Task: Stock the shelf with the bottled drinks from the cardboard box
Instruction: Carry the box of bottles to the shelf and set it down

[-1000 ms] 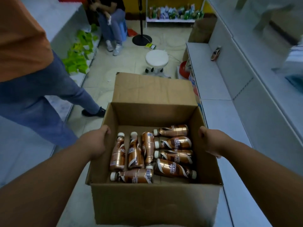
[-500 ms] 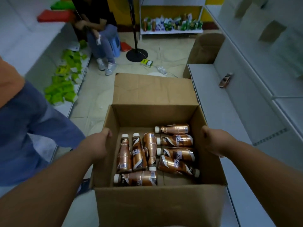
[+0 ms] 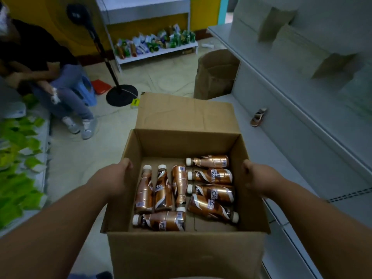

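Cardboard box (image 3: 187, 252), open-topped with its far flap raised, is carried in front of me beside the pale shelf (image 3: 291, 135) on my right; eight bronze-sleeved bottled drinks (image 3: 209, 175) lie loose on its floor. I judge the load moderately heavy and apt to roll, and the corrugated walls stiff enough to bear a side grip though they would bow under a squeeze near the rim. Each bottle looks rigid, its glossy sleeve probably slick, so I would take one round the body rather than by the white cap. My left hand (image 3: 112, 182) clasps the left wall, thumb hooked over the rim; my right hand (image 3: 259, 179) clasps the right wall likewise. Neither hand touches a bottle.
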The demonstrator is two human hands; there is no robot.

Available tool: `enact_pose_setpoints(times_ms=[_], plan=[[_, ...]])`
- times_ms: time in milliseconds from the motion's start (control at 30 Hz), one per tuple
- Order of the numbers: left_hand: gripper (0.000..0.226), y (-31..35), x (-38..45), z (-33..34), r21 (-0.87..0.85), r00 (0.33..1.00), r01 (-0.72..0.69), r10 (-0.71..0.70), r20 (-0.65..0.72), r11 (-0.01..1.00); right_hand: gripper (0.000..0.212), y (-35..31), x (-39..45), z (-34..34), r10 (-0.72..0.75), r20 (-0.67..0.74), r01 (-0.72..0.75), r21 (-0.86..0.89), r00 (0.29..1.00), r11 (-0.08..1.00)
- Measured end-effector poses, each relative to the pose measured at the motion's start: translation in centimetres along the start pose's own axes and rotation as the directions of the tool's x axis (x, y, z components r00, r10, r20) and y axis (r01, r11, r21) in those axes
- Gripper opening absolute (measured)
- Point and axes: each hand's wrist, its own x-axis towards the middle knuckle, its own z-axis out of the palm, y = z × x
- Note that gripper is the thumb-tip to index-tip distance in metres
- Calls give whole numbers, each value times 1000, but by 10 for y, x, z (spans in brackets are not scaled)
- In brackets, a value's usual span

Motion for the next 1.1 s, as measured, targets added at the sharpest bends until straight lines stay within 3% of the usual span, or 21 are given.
enact_pose_setpoints(times_ms=[167, 300, 500, 733, 1100], plan=[[60, 15, 109, -31, 34, 999, -50, 50, 9, 998, 33, -1, 82, -32, 59, -9, -58, 66, 998, 996], [59, 25, 179, -59, 76, 992, -122, 120, 33, 990, 52, 0, 120, -49, 134, -4, -133, 89, 991, 987], [59, 46, 271, -85, 140, 939, -341, 329, 103, 929, 40, -9, 133, -46, 321, -14, -312, 195, 947, 930], [56, 100, 360, -93, 213, 706, -707, 655, 269, 675, 37, -49, 94, 6, 677, 88, -648, 401, 731, 647], [56, 186, 306, -36, 266, 404, -912, 800, 444, 312, 28, -99, -23, 102, 881, 252, -789, 584, 400, 191]])
